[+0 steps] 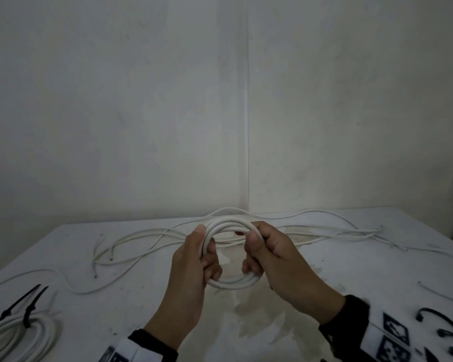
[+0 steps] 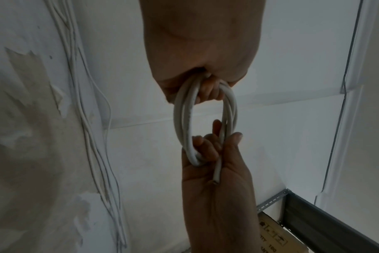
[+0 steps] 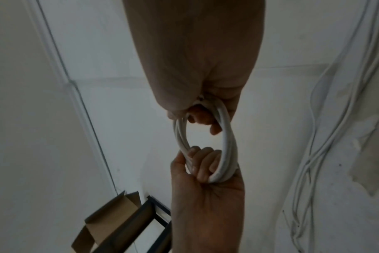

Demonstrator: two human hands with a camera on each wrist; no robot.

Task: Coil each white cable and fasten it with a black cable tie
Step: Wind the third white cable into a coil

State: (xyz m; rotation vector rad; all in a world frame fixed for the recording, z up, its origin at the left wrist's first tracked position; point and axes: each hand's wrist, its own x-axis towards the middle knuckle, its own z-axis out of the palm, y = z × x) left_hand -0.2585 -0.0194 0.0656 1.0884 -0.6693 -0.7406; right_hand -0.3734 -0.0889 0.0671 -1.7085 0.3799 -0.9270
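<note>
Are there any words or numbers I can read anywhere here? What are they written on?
"100": printed in black on the cardboard box under the metal shelf frame, left wrist view.
More black print and small symbols sit around it on the same box: too blurred and cut off to read.
Black-and-white square patterns on the wrist band of the right hand: markers, not words.
The coiled cable shows no print.

1. The tied coil (image 1: 16, 335) at 8 o'clock in the head view runs off the picture's edge.
2. The black cable ties (image 1: 445, 333) at 4 o'clock are cut off too.
3. The box (image 2: 273, 238) label is too blurry to read.
</note>
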